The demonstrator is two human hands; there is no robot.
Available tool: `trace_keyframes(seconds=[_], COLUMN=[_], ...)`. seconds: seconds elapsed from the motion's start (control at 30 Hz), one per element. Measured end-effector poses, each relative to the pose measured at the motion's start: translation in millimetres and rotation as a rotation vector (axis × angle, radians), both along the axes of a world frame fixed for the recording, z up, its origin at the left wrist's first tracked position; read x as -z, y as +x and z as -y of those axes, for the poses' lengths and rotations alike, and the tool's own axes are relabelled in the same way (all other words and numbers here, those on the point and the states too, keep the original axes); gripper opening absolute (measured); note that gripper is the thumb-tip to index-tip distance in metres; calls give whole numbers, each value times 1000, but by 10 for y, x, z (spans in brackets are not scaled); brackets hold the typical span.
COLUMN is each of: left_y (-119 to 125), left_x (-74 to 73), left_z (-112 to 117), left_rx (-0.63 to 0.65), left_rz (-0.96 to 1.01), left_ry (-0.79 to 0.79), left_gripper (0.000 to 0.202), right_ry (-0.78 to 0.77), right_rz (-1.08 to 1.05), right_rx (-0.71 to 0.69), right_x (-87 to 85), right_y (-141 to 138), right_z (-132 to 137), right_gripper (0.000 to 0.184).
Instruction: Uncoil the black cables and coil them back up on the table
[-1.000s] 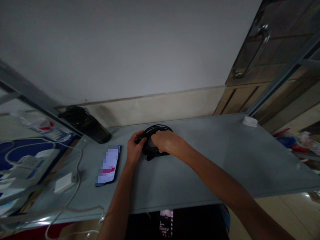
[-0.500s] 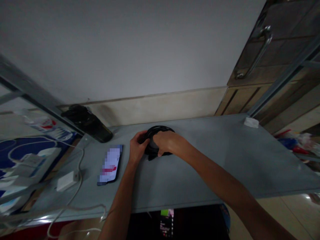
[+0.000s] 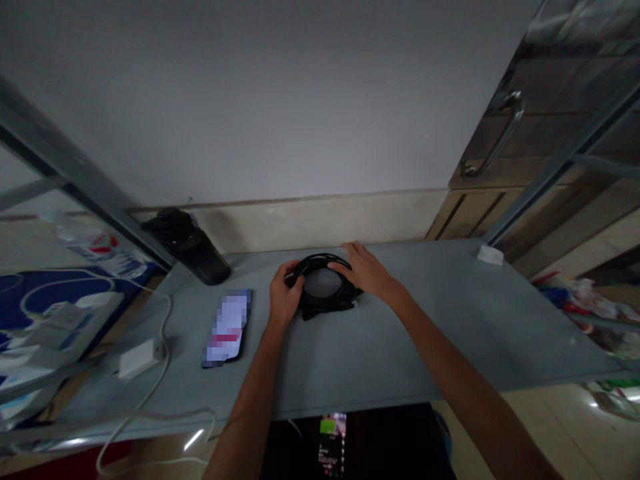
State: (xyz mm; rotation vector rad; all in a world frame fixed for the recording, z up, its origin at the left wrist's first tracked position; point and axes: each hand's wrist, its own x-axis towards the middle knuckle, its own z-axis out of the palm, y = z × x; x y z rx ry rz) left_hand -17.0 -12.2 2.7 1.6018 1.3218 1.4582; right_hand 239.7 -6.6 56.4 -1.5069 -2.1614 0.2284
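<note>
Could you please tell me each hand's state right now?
Left hand: closed on the black cable coil.
Right hand: open, spanning the coil's right side.

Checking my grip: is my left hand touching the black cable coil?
Touching. The head view shows your left hand gripping the black cable coil at its left.

"What was near the wall (image 3: 300, 107)?"
"A black bottle (image 3: 200, 252), with a lit phone (image 3: 227, 328) in front."
"What lay left of the phone?"
"A white adapter (image 3: 139, 359), just beside a white cable (image 3: 167, 363)."
</note>
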Motion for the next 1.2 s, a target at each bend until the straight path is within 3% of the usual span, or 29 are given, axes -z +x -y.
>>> trace_keyframes(seconds=[0.13, 0.23, 0.7, 1.0, 1.2], left_y=[0, -7, 7, 38, 73], left_x=[39, 57, 41, 25, -32], left_z=[-14, -19, 44, 118, 133], left_rx=[-2, 11, -84, 46, 32], left_rz=[-40, -90, -221, -163, -147], left_ry=[11, 27, 38, -11, 2], left_gripper=[43, 43, 52, 57, 53], right_ry=[-21, -16, 14, -34, -11], right_rz=[-426, -488, -601, -578, -613], right_rx=[-11, -37, -93, -147, -92], right_x=[604, 784, 798, 759, 715], right_y=[187, 195, 84, 174, 151], right_z=[95, 100, 107, 119, 112], right_gripper=[73, 68, 66, 66, 61])
